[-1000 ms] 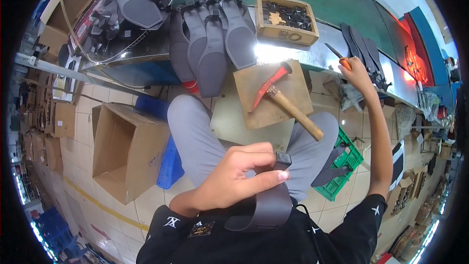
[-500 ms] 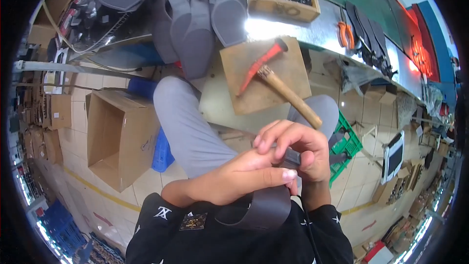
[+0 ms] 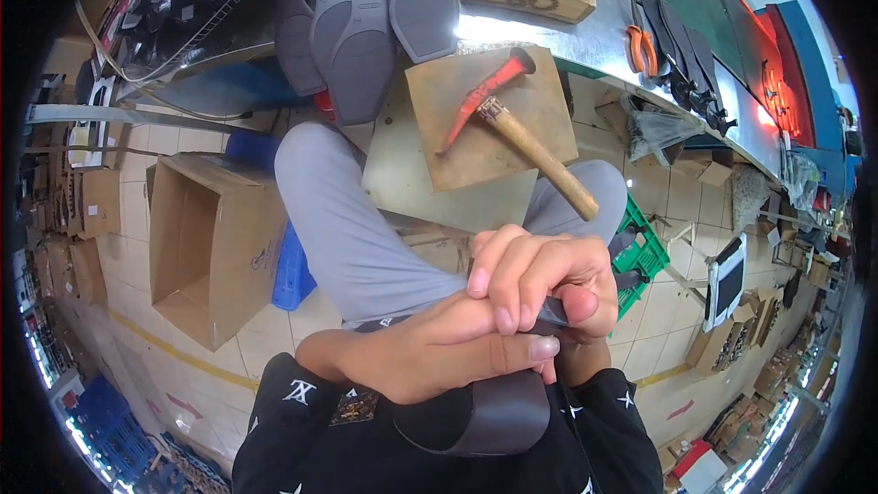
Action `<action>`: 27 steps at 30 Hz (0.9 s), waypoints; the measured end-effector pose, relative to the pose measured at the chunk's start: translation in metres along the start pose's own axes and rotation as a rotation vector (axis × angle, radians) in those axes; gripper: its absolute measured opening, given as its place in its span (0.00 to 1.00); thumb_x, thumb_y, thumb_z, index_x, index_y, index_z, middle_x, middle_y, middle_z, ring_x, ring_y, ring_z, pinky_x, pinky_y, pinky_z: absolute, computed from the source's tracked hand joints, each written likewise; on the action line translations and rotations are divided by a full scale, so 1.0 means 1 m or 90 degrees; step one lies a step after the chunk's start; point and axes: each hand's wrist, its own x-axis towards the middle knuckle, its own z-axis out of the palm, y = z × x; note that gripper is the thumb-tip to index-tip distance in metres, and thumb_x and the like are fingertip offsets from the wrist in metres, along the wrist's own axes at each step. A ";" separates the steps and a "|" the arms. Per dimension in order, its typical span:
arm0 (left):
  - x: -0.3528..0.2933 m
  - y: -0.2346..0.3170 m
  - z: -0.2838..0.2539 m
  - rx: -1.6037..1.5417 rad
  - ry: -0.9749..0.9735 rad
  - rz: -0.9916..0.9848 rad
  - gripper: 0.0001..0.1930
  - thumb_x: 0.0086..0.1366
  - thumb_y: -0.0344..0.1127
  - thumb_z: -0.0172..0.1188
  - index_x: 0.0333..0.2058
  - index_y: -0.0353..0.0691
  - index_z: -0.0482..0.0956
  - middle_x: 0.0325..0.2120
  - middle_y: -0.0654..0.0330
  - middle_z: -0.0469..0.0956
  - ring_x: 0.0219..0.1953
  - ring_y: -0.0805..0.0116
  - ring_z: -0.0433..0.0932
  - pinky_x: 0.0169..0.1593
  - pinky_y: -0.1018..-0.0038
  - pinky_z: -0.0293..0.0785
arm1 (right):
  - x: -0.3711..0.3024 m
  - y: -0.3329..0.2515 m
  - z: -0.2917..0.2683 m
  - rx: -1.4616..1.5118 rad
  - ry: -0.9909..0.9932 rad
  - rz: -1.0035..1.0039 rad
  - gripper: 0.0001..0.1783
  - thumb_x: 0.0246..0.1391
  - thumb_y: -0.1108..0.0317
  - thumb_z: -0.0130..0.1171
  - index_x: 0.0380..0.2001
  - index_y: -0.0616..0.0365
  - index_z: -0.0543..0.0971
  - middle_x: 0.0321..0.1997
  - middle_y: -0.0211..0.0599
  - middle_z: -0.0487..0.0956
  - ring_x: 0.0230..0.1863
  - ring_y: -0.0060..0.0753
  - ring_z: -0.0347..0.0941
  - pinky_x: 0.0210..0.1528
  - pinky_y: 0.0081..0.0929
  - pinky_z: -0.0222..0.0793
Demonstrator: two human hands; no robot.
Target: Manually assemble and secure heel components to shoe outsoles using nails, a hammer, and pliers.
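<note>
Close to my body, both hands are closed around a dark sandal (image 3: 512, 416). Its wide, smooth brown strap curves out below my fingers, while most of the rest is covered. My left hand (image 3: 439, 338) reaches across from the left, thumb stretched along the near side. Over its fingertips curl the fingers of my right hand (image 3: 553, 279), which grips a dark end of the sandal. Beyond them, a hammer (image 3: 535, 151) with a red head and wooden handle rests on a square tan board (image 3: 439, 101) between my knees.
Several dark shoe soles (image 3: 361, 64) overhang the bench edge. A wooden box (image 3: 549, 7) of small dark parts, orange-handled pliers (image 3: 640, 50) and dark straps (image 3: 681, 46) lie along the bench. An open cardboard box (image 3: 215, 247) stands left; a green crate (image 3: 643, 261) is right.
The fingers of my right hand have curled further down over the left hand and the sandal, covering more of its dark end. The whole view has shifted slightly.
</note>
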 end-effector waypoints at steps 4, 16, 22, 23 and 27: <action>0.001 -0.003 0.009 -0.118 0.157 -0.054 0.14 0.66 0.39 0.61 0.41 0.32 0.78 0.36 0.57 0.80 0.40 0.73 0.75 0.48 0.77 0.68 | 0.001 -0.002 -0.001 0.000 0.004 0.024 0.28 0.60 0.46 0.58 0.32 0.66 0.81 0.33 0.42 0.81 0.45 0.47 0.73 0.52 0.44 0.68; 0.016 -0.012 -0.025 0.014 0.214 0.184 0.29 0.70 0.47 0.56 0.60 0.31 0.64 0.58 0.53 0.68 0.60 0.68 0.66 0.65 0.70 0.59 | 0.009 0.001 -0.023 -0.244 0.105 -0.034 0.30 0.63 0.42 0.53 0.37 0.65 0.78 0.40 0.42 0.79 0.50 0.46 0.73 0.57 0.45 0.66; 0.014 -0.014 -0.052 0.293 0.371 0.174 0.25 0.65 0.35 0.66 0.57 0.29 0.71 0.46 0.59 0.77 0.50 0.72 0.75 0.53 0.73 0.72 | 0.017 -0.033 -0.062 -0.636 0.302 -0.160 0.24 0.63 0.50 0.57 0.44 0.64 0.78 0.43 0.43 0.80 0.52 0.40 0.74 0.54 0.35 0.69; 0.018 -0.001 -0.062 0.402 0.469 0.272 0.24 0.65 0.34 0.66 0.55 0.29 0.73 0.46 0.58 0.78 0.49 0.71 0.75 0.54 0.73 0.72 | 0.015 -0.042 -0.075 -0.709 0.344 -0.162 0.23 0.64 0.53 0.57 0.48 0.64 0.78 0.46 0.43 0.81 0.49 0.31 0.75 0.52 0.27 0.69; 0.020 0.100 -0.142 0.489 0.653 0.456 0.30 0.65 0.34 0.64 0.62 0.28 0.66 0.58 0.52 0.73 0.56 0.67 0.73 0.57 0.72 0.71 | 0.011 -0.064 -0.153 -0.796 0.551 -0.163 0.17 0.63 0.61 0.58 0.45 0.65 0.79 0.41 0.42 0.82 0.38 0.30 0.77 0.42 0.26 0.72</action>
